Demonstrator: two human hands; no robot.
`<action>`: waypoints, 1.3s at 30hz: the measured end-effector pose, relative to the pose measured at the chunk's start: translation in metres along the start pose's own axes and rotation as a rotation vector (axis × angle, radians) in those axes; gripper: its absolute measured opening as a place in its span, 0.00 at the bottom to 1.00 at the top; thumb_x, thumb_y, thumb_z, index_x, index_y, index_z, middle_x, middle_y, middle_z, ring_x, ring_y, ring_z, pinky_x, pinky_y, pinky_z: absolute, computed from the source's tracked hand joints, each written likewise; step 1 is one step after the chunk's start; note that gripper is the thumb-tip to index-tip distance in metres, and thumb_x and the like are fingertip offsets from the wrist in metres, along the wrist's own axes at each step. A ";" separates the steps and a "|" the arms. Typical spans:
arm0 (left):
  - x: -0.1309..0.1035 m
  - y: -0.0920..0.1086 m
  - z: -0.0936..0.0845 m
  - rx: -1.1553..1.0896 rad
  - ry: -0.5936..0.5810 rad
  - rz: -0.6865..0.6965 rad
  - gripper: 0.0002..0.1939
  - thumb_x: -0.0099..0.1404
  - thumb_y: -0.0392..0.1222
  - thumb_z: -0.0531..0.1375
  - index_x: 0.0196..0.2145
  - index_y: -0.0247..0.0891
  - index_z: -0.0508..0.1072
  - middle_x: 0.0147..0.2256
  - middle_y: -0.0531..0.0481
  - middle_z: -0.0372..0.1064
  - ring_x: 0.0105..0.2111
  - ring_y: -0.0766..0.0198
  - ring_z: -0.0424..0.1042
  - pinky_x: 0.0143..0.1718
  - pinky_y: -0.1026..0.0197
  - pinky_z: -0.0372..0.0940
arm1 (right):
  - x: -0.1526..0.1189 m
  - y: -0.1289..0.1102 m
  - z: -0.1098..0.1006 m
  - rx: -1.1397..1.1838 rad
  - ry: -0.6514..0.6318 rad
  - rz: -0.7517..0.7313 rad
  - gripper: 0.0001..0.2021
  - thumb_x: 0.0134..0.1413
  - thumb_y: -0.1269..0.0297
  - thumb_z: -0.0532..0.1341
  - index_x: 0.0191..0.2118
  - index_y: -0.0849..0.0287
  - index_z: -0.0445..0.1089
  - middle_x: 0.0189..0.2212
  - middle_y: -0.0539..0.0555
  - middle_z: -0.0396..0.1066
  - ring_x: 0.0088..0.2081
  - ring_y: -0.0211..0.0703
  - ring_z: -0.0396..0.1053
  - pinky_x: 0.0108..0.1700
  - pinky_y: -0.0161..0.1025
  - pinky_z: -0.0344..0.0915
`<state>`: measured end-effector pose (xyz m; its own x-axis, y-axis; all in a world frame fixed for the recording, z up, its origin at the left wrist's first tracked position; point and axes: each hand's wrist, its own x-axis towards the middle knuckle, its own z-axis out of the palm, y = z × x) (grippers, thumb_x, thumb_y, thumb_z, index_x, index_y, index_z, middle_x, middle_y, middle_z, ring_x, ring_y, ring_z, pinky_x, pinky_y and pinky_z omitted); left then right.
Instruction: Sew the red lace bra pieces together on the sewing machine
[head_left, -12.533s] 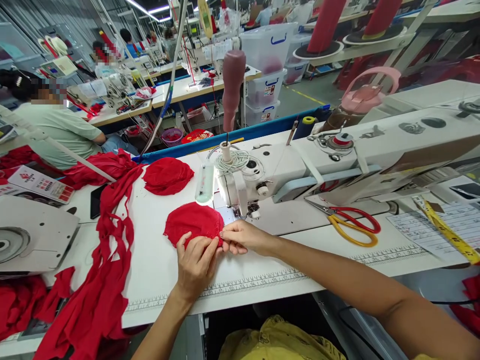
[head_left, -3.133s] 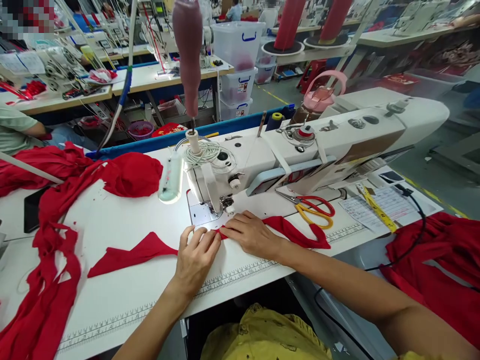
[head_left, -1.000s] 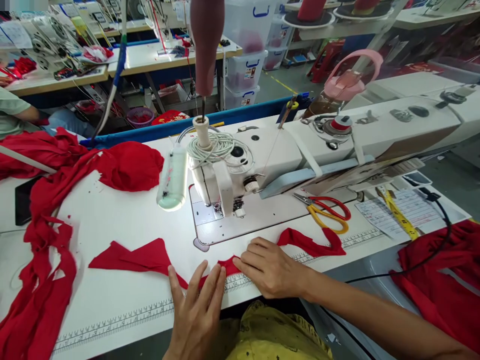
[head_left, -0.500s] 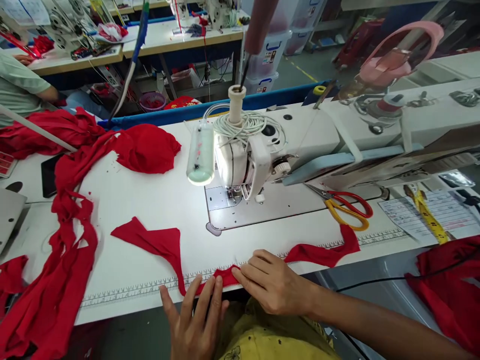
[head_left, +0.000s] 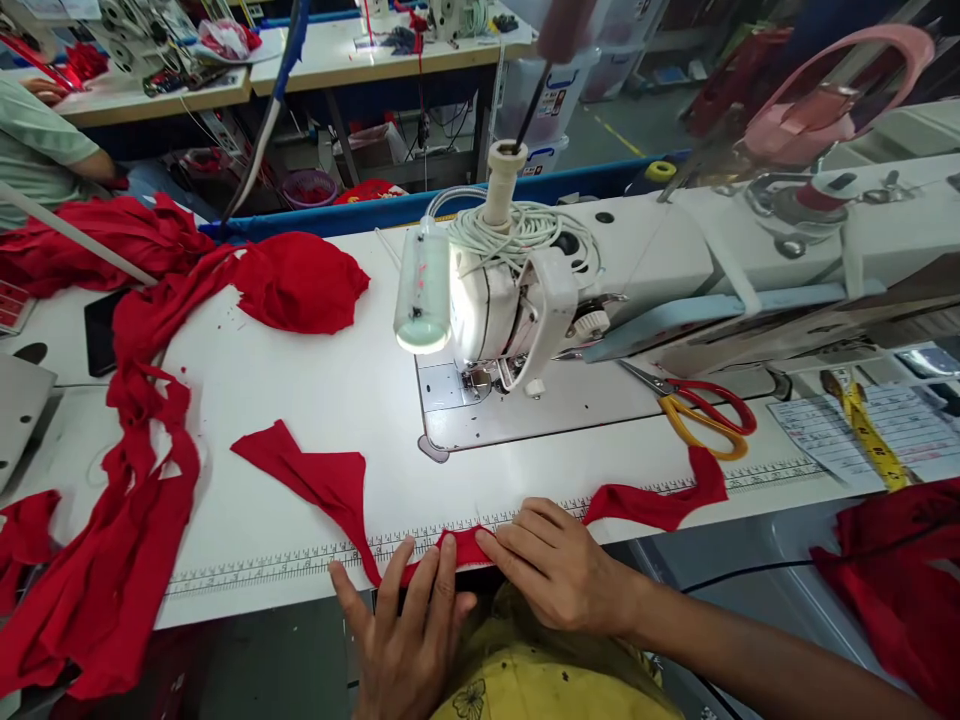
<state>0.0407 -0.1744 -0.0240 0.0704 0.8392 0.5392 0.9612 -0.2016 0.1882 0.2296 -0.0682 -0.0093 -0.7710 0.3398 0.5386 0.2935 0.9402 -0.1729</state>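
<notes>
A narrow strip of red fabric (head_left: 463,548) lies along the front edge of the white table, over a printed ruler scale. Its wider left end spreads on the tabletop and its curved right end lies past my right hand. My left hand (head_left: 411,630) rests on the strip with fingers stretched and spread, fingertips pressing it flat. Just to the right, my right hand (head_left: 559,570) has its fingers bent together on the strip, thumb and index at its edge. Its palm hides part of the fabric. Behind both hands stands a sewing machine (head_left: 487,310) with its lamp lit.
Scissors (head_left: 705,415) with red and yellow handles lie right of the needle plate. A tape measure (head_left: 870,435) crosses a written sheet (head_left: 810,425). Red fabric pieces (head_left: 154,480) heap at left beside a dark phone (head_left: 101,335). Another person's arm (head_left: 52,130) shows at far left.
The view has shifted slightly, so the machine appears a little farther right. Both hands stay on the red strip in nearly the same pose.
</notes>
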 end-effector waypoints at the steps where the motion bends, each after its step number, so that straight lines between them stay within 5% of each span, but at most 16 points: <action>1: 0.000 0.000 0.000 0.006 -0.008 0.005 0.16 0.70 0.44 0.60 0.53 0.38 0.76 0.40 0.49 0.80 0.48 0.49 0.74 0.65 0.22 0.36 | 0.000 0.000 0.000 0.001 -0.003 0.008 0.14 0.61 0.77 0.53 0.48 0.67 0.71 0.29 0.56 0.72 0.31 0.44 0.64 0.35 0.44 0.63; 11: 0.003 -0.016 -0.006 0.111 -0.069 0.206 0.19 0.65 0.43 0.66 0.52 0.36 0.77 0.40 0.47 0.80 0.46 0.47 0.75 0.65 0.23 0.33 | -0.001 0.000 0.001 0.011 -0.019 0.032 0.14 0.61 0.77 0.53 0.49 0.66 0.70 0.29 0.56 0.72 0.30 0.43 0.64 0.35 0.44 0.62; 19: 0.000 -0.008 -0.002 0.037 -0.069 0.076 0.18 0.65 0.39 0.66 0.53 0.38 0.76 0.41 0.48 0.80 0.48 0.46 0.74 0.64 0.22 0.35 | -0.001 0.000 0.000 0.008 -0.023 0.039 0.14 0.60 0.77 0.52 0.48 0.66 0.70 0.30 0.57 0.72 0.31 0.44 0.64 0.34 0.44 0.61; 28: 0.006 -0.016 -0.006 -0.010 -0.084 0.121 0.18 0.66 0.38 0.64 0.53 0.37 0.75 0.40 0.47 0.78 0.49 0.47 0.71 0.64 0.24 0.36 | -0.003 0.000 0.002 0.015 -0.016 0.032 0.13 0.60 0.77 0.53 0.47 0.70 0.71 0.30 0.57 0.71 0.31 0.44 0.62 0.35 0.44 0.59; 33: 0.018 -0.023 -0.010 0.037 -0.143 -0.133 0.16 0.69 0.46 0.61 0.51 0.37 0.73 0.40 0.42 0.73 0.44 0.52 0.69 0.52 0.46 0.59 | 0.001 0.004 0.000 0.001 -0.031 0.053 0.14 0.59 0.77 0.54 0.48 0.70 0.71 0.31 0.57 0.69 0.32 0.44 0.61 0.37 0.44 0.58; 39: 0.047 -0.036 -0.005 -0.019 -0.364 -0.242 0.15 0.69 0.55 0.58 0.45 0.44 0.72 0.42 0.45 0.71 0.43 0.51 0.67 0.43 0.49 0.56 | 0.013 0.025 -0.009 0.022 -0.126 0.251 0.17 0.60 0.78 0.52 0.51 0.65 0.69 0.34 0.57 0.68 0.36 0.46 0.62 0.38 0.42 0.58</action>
<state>0.0076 -0.1305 -0.0012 -0.0636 0.9860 0.1539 0.9568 0.0164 0.2903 0.2318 -0.0406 0.0005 -0.7406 0.5611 0.3697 0.4726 0.8261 -0.3069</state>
